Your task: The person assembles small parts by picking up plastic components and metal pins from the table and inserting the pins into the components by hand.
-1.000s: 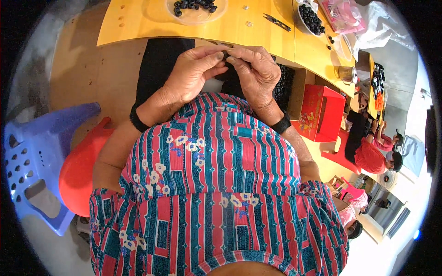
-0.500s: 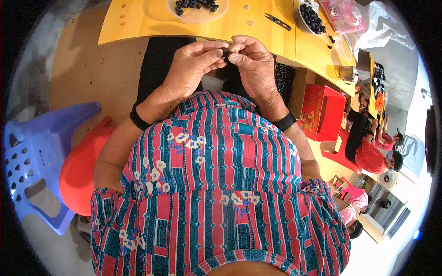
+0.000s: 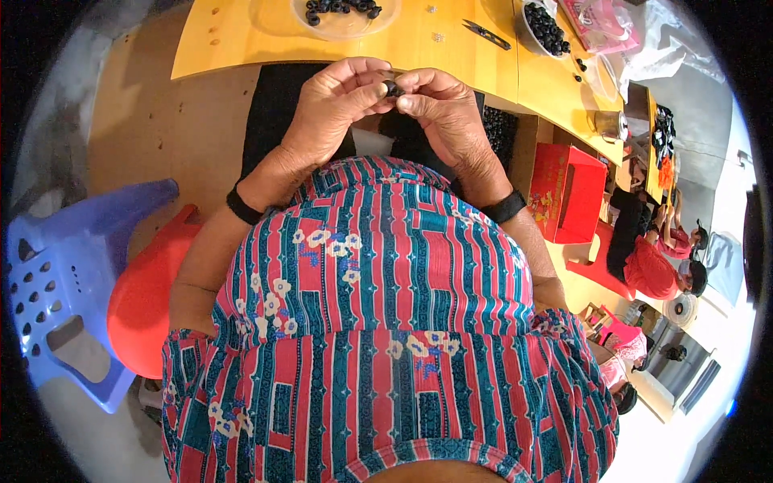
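Between my two hands, just off the table's front edge, is a small round black part (image 3: pixel 393 88). My left hand (image 3: pixel 332 103) pinches it from one side with thumb and fingers. From the other side my right hand (image 3: pixel 445 106) grips it, thumb tip against it. Fingertips cover much of the part, so its exact kind cannot be made out. Beyond my hands, a clear shallow bowl (image 3: pixel 354 26) on the yellow table (image 3: pixel 266 36) contains several black ring-like parts (image 3: pixel 342 7). Thread snips (image 3: pixel 486 35) lie to the right of it.
A bowl filled with small black parts (image 3: pixel 547 34) stands at the far right, with a few loose ones beside it. Near it are plastic bags (image 3: pixel 652 48) and a metal can (image 3: pixel 609 126). A red box (image 3: pixel 568 193) is right, stools (image 3: pixel 68 282) left. People sit farther right.
Both hands still hold the black part. My left fingers have lifted slightly, and my right fingers have curled down closer around it. More of the part shows now.
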Available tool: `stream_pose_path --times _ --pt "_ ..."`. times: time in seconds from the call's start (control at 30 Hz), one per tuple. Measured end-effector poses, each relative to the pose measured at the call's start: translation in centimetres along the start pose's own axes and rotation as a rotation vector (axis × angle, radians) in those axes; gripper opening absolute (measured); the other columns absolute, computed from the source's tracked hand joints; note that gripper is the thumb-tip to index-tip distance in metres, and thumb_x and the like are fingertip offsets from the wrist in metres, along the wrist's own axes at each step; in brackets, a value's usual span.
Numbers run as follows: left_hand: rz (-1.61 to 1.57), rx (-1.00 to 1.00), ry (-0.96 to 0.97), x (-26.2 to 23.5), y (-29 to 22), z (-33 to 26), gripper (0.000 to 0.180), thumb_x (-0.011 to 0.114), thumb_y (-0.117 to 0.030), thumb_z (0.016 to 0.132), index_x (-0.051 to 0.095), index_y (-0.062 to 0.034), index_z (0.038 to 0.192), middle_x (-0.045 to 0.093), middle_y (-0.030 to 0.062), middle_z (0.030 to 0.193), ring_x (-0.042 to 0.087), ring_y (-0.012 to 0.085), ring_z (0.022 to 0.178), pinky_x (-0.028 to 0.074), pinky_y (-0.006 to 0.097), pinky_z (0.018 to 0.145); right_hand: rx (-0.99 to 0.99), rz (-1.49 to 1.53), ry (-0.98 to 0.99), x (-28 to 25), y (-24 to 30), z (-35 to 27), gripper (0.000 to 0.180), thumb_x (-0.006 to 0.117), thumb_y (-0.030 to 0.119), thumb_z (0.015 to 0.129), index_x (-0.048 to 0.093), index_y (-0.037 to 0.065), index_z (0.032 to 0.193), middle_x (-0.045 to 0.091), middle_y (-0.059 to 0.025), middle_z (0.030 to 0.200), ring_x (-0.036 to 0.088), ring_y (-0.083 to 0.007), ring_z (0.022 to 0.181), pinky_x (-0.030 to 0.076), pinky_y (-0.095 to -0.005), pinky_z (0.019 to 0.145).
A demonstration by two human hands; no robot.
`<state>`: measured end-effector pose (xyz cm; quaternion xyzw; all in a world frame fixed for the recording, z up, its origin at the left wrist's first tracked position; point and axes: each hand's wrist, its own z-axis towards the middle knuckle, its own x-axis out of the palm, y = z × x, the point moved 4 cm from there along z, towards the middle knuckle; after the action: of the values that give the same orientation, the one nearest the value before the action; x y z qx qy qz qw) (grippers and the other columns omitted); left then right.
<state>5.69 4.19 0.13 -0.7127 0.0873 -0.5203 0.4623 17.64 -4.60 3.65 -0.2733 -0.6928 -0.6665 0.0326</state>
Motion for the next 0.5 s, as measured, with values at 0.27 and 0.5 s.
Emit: stream_pose_path --times 0.27,0.5 --pt "0.054 0.000 0.094 0.42 -0.65 0.01 0.029 0.058 -0.006 0.088 0.050 0.0002 0.115 0.060 0.0044 0.090 0.061 0.0116 0.083 0.053 0.026 0.078 0.082 0.083 0.093 0.44 -0.16 -0.18 0.012 0.065 -0.006 0.076 0.061 0.000 0.087 0.064 -0.0078 0.085 0.062 -0.0173 0.078 0.053 -0.0292 0.075" --pt "0.028 -0.009 0.049 0.48 -0.33 -0.01 0.029 0.057 -0.006 0.088 0.050 0.0000 0.115 0.059 0.0038 0.089 0.060 0.0114 0.082 0.053 0.027 0.078 0.070 0.099 0.038 -0.12 -0.63 -0.34 0.010 0.065 -0.002 0.078 0.063 0.000 0.087 0.064 -0.0066 0.081 0.060 -0.0141 0.071 0.051 -0.0261 0.070"
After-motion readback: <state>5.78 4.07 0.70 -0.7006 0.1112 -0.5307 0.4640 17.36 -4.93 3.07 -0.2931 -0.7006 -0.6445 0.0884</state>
